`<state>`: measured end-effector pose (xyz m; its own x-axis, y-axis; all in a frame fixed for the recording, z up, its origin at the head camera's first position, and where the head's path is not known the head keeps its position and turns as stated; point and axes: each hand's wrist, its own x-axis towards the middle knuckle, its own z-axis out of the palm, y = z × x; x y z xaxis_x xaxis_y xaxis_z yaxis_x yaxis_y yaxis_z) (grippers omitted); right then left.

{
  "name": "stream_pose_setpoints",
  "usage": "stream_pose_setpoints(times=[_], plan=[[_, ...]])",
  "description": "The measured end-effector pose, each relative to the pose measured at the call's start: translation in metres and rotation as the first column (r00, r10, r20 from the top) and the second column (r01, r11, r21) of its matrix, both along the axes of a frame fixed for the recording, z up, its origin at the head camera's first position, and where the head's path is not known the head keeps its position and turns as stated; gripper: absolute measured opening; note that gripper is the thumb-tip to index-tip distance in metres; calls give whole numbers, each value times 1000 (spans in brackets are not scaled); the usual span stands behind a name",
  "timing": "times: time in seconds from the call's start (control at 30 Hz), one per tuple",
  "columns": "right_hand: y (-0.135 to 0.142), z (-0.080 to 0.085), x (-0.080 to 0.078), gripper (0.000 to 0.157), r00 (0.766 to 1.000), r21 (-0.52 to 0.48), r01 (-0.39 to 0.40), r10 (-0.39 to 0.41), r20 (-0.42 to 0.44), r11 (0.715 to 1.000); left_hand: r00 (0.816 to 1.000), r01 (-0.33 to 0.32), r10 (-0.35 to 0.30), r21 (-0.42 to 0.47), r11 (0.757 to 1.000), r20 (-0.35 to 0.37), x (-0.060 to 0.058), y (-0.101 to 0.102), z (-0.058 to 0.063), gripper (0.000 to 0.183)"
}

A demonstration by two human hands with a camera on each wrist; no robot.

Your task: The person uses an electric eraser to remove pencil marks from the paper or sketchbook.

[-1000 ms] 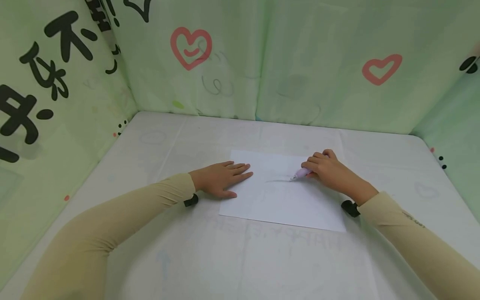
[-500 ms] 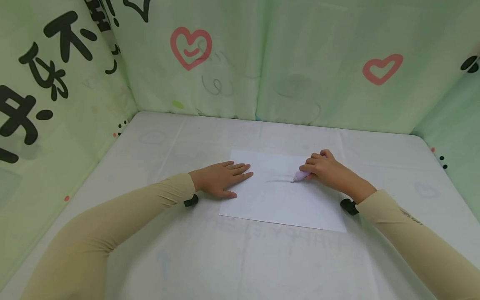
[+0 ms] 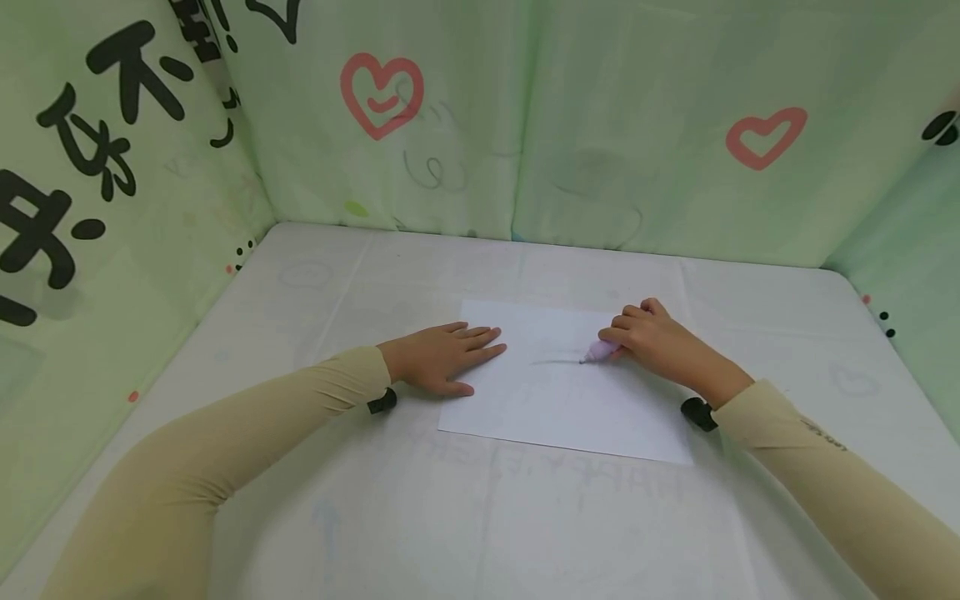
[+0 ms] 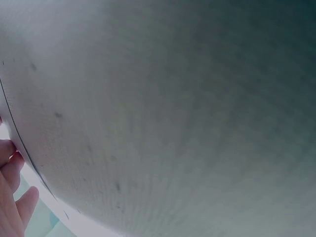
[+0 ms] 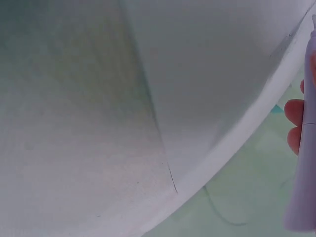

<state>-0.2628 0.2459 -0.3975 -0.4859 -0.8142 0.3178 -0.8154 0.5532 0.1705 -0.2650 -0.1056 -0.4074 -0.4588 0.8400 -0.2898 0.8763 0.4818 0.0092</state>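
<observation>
A sheet of white paper (image 3: pixel 540 408) lies on the white-covered table, with a short grey line (image 3: pixel 549 362) near its middle. My left hand (image 3: pixel 442 358) rests palm down over the sheet's left edge, fingers spread. In my right hand (image 3: pixel 660 342) I hold a lilac pen-shaped tool (image 3: pixel 600 351), its narrow tip at the right end of the line. The right wrist view shows the tool's long lilac body (image 5: pixel 307 163) with fingertips (image 5: pixel 295 111) wrapped behind it. Only a few left fingers (image 4: pixel 12 170) show at the edge of the left wrist view.
White cloth (image 3: pixel 360 508) covers the table on all sides of the paper. Pale green curtains (image 3: pixel 615 125) with hearts and black lettering hang behind and at both sides. A black wrist camera (image 3: pixel 699 414) sits beneath the right wrist, another (image 3: pixel 382 401) beneath the left.
The right hand has shifted slightly left, and the tool's tip has moved a little over the paper by the line's right end. The left hand and paper have stayed put.
</observation>
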Motion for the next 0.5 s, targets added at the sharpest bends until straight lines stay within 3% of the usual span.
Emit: stream_pose_setpoints(times=[0.27,0.5], plan=[[0,6,3,25,994,103,50,-40,-102,993,1000,3,-3,4,1000,12,0,0,2,73],[3,7,4,31,994,88,20,-11,-111,996,1000,0,0,-1,1000,7,1,1,3,73]])
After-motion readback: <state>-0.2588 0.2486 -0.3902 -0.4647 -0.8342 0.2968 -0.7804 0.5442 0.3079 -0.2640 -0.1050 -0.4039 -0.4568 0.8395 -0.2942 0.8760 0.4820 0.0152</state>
